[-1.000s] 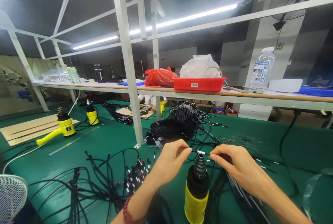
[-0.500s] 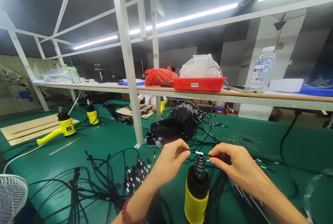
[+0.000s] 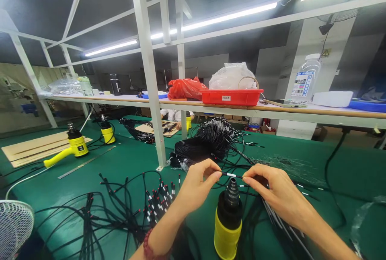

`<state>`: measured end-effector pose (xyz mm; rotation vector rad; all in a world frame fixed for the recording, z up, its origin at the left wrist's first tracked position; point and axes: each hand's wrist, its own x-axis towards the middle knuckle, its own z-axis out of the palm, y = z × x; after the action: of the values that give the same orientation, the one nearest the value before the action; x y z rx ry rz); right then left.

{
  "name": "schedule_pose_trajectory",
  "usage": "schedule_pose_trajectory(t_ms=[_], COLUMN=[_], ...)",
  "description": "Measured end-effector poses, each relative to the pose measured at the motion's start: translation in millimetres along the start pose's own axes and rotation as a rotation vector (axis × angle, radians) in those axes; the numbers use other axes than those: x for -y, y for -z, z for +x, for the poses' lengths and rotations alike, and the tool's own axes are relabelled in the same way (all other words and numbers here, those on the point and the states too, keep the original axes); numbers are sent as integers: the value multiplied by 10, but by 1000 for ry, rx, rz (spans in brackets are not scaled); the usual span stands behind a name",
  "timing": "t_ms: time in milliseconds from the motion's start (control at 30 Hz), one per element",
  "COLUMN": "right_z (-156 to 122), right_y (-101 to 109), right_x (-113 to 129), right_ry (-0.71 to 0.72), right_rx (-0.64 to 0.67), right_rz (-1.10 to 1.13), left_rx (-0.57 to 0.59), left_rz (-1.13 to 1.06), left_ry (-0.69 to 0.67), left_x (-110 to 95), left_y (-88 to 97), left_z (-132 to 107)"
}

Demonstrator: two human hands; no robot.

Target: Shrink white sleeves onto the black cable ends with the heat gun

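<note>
Between my two hands a thin black cable (image 3: 224, 174) with a white sleeve (image 3: 231, 175) is stretched almost level. My left hand (image 3: 201, 179) pinches its left end between thumb and fingertips. On the other side my right hand (image 3: 269, 185) pinches the cable in the same way. Just below the white sleeve stands a yellow and black heat gun (image 3: 228, 228), upright, its stepped metal nozzle pointing up; a small gap shows between nozzle and cable. Several black cables with white and red ends (image 3: 158, 203) lie left of my left forearm.
A large bundle of black cables (image 3: 200, 147) lies behind my hands. Further left are another heat gun (image 3: 76, 145), a steel ruler (image 3: 87, 162) and a white fan (image 3: 15, 221). A shelf post (image 3: 150, 91) rises ahead; the shelf holds a red tray (image 3: 232, 98). A person sits across the table.
Both hands have lifted slightly, raising the cable a little off the heat gun's nozzle. The white sleeve now sits just above it.
</note>
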<state>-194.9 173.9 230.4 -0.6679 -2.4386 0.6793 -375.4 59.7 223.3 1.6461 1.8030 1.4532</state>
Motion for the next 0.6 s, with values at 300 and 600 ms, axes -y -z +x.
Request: schedule_pose_trajectory(t_ms=[300,600], right_z=[-18,-31], right_y=[22,48], right_x=[-6,0], right_ry=[0,40], right_rx=[13,9], right_rz=[-56,-49], left_rx=[-5,-6], left_rz=[118,91], left_ry=[-9,-71], left_x=[-10,-32], left_y=[-36,-27], left_z=[0,-1])
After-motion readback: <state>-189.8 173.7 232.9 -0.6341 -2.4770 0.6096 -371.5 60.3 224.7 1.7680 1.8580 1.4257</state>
